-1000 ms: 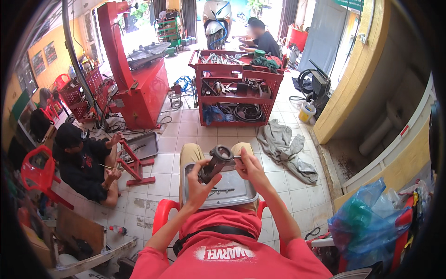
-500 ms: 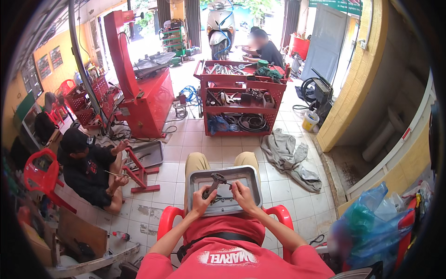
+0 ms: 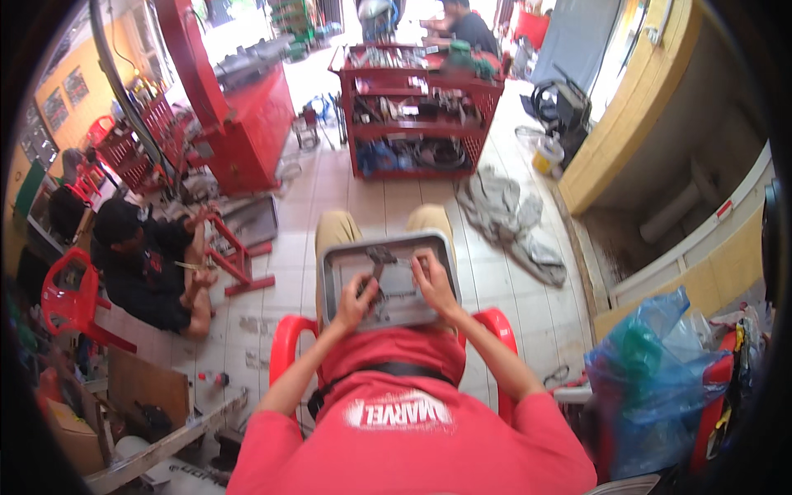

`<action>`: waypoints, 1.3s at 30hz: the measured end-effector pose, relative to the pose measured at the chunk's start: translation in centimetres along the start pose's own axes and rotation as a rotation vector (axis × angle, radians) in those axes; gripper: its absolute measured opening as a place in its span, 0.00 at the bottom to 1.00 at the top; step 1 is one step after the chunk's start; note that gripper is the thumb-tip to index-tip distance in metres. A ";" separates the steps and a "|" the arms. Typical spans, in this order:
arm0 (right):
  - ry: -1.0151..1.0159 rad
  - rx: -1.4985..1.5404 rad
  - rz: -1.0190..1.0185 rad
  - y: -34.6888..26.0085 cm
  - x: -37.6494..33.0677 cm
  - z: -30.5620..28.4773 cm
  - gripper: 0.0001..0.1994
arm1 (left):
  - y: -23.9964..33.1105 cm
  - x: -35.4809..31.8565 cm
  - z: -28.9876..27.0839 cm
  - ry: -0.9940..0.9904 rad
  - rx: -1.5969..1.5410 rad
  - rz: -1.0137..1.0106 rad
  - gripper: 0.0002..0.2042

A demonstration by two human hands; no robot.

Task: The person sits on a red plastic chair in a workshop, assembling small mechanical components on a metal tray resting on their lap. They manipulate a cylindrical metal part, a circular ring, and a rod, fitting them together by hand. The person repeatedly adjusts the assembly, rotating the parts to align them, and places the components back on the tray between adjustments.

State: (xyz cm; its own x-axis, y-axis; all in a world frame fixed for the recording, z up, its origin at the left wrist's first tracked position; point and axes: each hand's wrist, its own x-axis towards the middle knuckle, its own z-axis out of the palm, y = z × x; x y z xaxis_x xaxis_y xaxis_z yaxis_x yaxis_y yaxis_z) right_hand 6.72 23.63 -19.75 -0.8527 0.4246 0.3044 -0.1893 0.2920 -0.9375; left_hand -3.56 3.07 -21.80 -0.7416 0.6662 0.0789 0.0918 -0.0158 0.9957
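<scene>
Head cam: metal part [image 3: 380, 256] in L hand [image 3: 355, 302]

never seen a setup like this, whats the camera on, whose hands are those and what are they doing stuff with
There is no robot here. A seated person wears a fisheye camera on their head, looking down, so straight edges bend near the rim. The bare hands are the wearer's own. A grey tray rests on their lap, with small metal pieces in it. The left hand holds a dark metal part above the tray. The right hand has its fingers close together beside it; blur hides whether they grip something. Beyond stands a red trolley carrying tools.
</scene>
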 end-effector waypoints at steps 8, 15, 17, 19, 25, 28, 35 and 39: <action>0.059 0.120 -0.114 -2.3 -0.4 0.3 0.08 | 0.7 -1.3 1.2 -0.070 -0.314 0.013 0.16; -0.084 -0.103 -0.095 -1.1 -0.2 -1.0 0.07 | 1.8 -1.6 1.5 -0.203 -0.283 -0.107 0.18; -0.090 -0.125 -0.022 0.1 -0.3 -1.6 0.10 | 1.6 -1.3 1.6 -0.228 -0.269 -0.106 0.19; -0.082 -0.104 0.079 -0.9 -0.2 -1.6 0.13 | 0.8 -1.2 1.6 -0.235 -0.235 -0.096 0.20; -0.023 -0.103 -0.132 -1.2 0.1 -0.9 0.11 | 1.0 -0.8 1.3 -0.249 -0.357 -0.199 0.21; -0.052 -0.131 -0.177 -1.7 -0.2 -0.6 0.12 | 2.0 -1.0 1.1 -0.255 -0.339 -0.203 0.22; -0.114 -0.177 0.036 -1.3 -0.1 -1.8 0.17 | 1.4 -0.8 0.2 -0.311 -0.295 -0.161 0.25; -0.042 -0.147 -0.061 -1.6 -0.2 -1.6 0.11 | 0.6 -0.8 0.9 -0.295 -0.313 -0.064 0.25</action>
State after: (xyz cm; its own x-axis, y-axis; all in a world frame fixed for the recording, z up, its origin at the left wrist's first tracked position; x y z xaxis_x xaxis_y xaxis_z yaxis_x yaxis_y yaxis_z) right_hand 7.94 24.43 -18.02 -0.8619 0.3670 0.3500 -0.1707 0.4398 -0.8817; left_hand -2.29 3.19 -21.26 -0.5136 0.8569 0.0439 -0.1883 -0.1625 0.9686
